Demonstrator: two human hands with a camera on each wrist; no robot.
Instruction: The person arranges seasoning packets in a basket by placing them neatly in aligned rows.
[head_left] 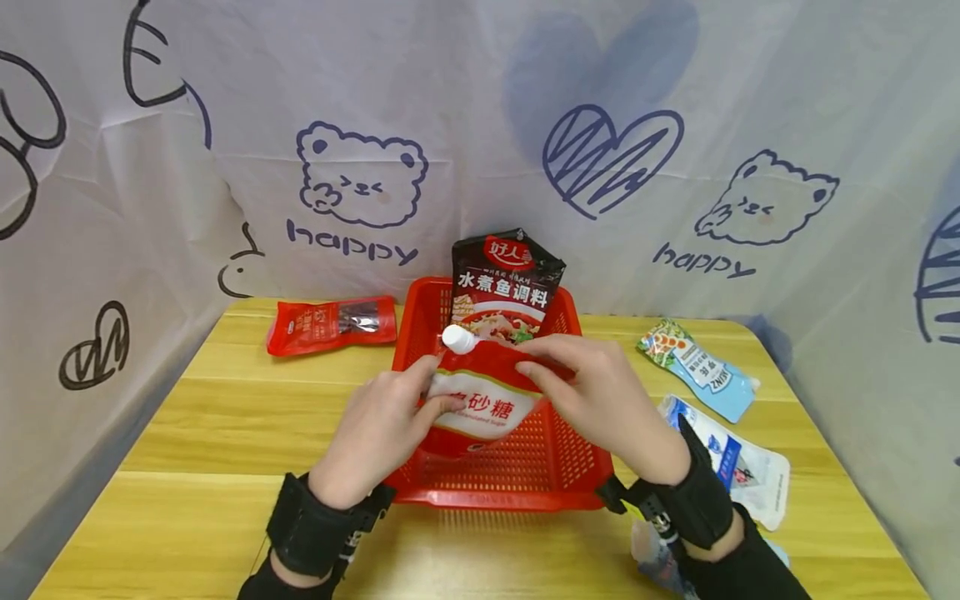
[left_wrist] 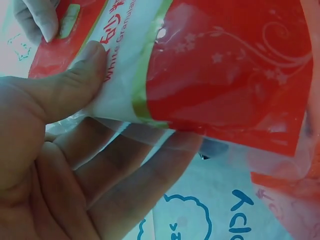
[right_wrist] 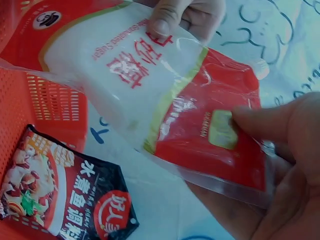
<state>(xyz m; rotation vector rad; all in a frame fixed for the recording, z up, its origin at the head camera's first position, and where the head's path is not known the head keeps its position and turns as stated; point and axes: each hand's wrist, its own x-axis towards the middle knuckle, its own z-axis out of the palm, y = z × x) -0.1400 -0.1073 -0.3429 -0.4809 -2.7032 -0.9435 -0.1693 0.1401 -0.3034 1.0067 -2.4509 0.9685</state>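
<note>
The white-sugar bag [head_left: 487, 400] is held tilted over the red basket [head_left: 495, 500], its white cap [head_left: 457, 338] toward the basket's back. Its side is pinched by the left hand [head_left: 382, 429], thumb in front and fingers loosely extended behind; its top edge is pinched by the right hand [head_left: 600, 400], thumb and fingers closed on the film. The black seasoning packet [head_left: 506, 283] is stood upright at the basket's back. If either slick grip were lost, the bag could be swung down, and the packet knocked over by it.
</note>
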